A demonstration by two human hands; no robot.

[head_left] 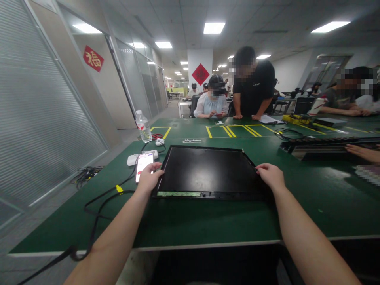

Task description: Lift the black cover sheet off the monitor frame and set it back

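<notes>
A flat black display panel (208,168) lies, or is held just over, the green table in front of me; I cannot tell which. Along its near edge runs a strip (179,194) that looks like a green circuit board. My left hand (151,176) grips the panel's left edge between thumb and fingers. On the opposite side, my right hand (270,175) pinches the right edge. A phone (144,164) with a lit screen rests beside my left hand, partly covered by it.
The green table (219,225) carries a white power strip (132,159), black cable (99,215), water bottle (143,128), red-handled scissors (157,136) and calipers (191,141). A long black metal part (326,148) sits at right near a co-worker's hand (363,153). People sit and stand across the table.
</notes>
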